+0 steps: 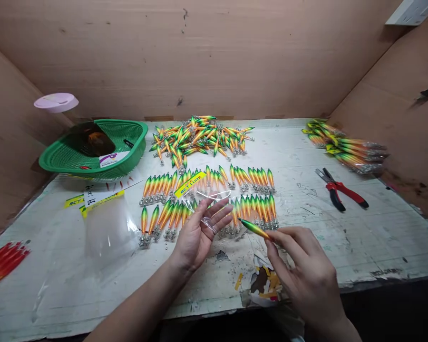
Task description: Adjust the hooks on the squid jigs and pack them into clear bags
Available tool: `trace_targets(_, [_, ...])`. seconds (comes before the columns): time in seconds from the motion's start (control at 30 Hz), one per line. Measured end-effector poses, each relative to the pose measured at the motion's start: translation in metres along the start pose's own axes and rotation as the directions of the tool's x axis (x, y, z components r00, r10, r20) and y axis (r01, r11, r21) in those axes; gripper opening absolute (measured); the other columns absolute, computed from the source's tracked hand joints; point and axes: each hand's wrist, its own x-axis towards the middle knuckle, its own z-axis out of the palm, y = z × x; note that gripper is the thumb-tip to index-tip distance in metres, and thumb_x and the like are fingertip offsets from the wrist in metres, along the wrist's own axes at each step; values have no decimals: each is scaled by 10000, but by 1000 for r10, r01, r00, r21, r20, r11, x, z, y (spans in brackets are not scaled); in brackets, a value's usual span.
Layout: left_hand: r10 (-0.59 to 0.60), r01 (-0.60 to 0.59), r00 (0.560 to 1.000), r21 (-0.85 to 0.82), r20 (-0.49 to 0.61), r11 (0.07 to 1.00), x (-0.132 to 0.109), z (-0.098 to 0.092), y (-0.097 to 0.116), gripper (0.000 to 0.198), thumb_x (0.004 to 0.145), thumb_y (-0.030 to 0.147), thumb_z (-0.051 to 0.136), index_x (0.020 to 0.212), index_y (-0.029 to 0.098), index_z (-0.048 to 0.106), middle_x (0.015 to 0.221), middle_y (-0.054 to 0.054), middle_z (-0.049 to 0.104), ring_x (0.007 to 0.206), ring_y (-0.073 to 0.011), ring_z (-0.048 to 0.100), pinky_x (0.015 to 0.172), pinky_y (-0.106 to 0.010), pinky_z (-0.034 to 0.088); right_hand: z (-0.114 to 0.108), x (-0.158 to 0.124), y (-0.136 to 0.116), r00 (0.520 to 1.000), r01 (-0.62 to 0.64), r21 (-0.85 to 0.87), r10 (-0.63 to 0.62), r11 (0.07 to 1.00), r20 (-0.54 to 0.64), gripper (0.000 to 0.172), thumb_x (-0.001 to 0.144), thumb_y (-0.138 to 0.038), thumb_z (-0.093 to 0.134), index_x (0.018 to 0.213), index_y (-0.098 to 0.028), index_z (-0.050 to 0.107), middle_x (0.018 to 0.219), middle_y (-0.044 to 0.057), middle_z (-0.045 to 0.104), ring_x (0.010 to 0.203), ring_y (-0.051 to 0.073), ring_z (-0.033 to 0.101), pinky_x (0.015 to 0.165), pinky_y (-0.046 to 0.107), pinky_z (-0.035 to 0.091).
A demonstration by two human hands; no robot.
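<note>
My left hand [199, 232] holds a clear plastic bag [203, 199] with a yellow header card, fingers spread along its lower edge. My right hand [303, 266] pinches a green-and-orange squid lure [254, 228] by its tail, the tip pointing left toward the bag's mouth. Just beyond both hands, two rows of the same lures [246, 179] lie side by side on the worn white table [371, 237]. A loose heap of lures [199, 137] sits farther back.
A green basket [128, 161] stands at the back left. Empty bags with yellow headers [105, 216] lie left of my hands. Bagged lures [345, 149] are piled at the right, red-handled pliers [342, 190] near them. Red lures [3, 259] lie at the left edge. Cardboard walls enclose the table.
</note>
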Motion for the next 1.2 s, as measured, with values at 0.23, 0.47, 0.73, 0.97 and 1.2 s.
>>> trace_targets(0.23, [-62,63,994,0,90,998,-6,-1,-15,216,941,205,507,1050,105,664,1065,-142,726,943,-220,708,822,-346,594,33,23,-13,998,-20,-91,15,996,-59,135,889,-103,541,955,-144,651,822,62,538,774,182,521,664,316,473])
trace_targets(0.47, [-88,91,995,-68,47,993,-5,-1,-18,222,936,168,508,1085,98,658,996,-116,737,838,-157,710,794,-274,589,46,38,-30,998,-7,0,7,1000,-65,166,902,-177,578,1024,-103,663,893,101,541,835,203,532,677,348,510])
trace_targets(0.73, [-133,158,978,-156,160,975,-7,-4,-12,392,946,320,502,1246,75,566,1012,-161,725,866,-220,720,805,-345,591,14,48,-43,992,120,136,-123,983,13,169,856,-125,630,1020,-165,649,915,86,622,882,210,540,740,384,504])
trace_targets(0.97, [-114,116,993,-220,25,969,-6,4,6,308,961,248,459,1177,75,593,968,-134,741,874,-217,729,730,-300,616,-7,14,39,930,-360,58,363,931,-59,130,835,-315,625,801,-197,666,805,40,635,694,161,580,616,302,495])
trace_targets(1.2, [-125,123,992,-216,8,969,-6,6,9,406,984,265,409,1348,101,486,966,-112,749,807,-192,737,653,-263,620,21,-19,80,885,-452,-19,451,892,118,275,809,-372,565,929,-150,674,789,56,633,642,159,584,572,290,508])
